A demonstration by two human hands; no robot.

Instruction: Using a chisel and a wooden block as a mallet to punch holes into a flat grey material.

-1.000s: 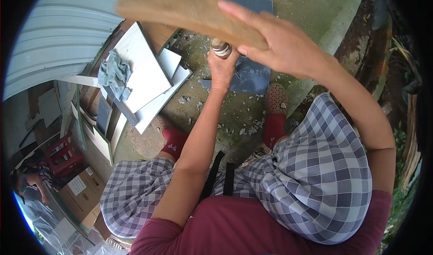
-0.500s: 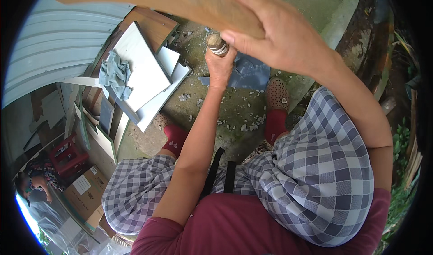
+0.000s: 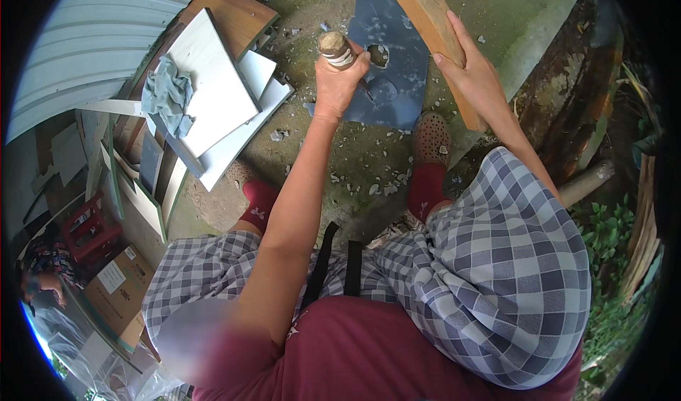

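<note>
**Sheet on the ground, plank and handle in hand**

Concrete ground stretches beneath everything, with white boards piled at the left. The blue-grey sheet lies flat ahead of the person's feet, broken through by a ragged hole. Above its right side slants the long wooden plank, its near end in the right hand, which is partly open around it, thumb and fingers on opposite sides. A crumpled cloth rests on the boards. The left hand is curled firmly round the upright, white-banded handle; its lower end is hidden. Pale chips litter the concrete.
</note>
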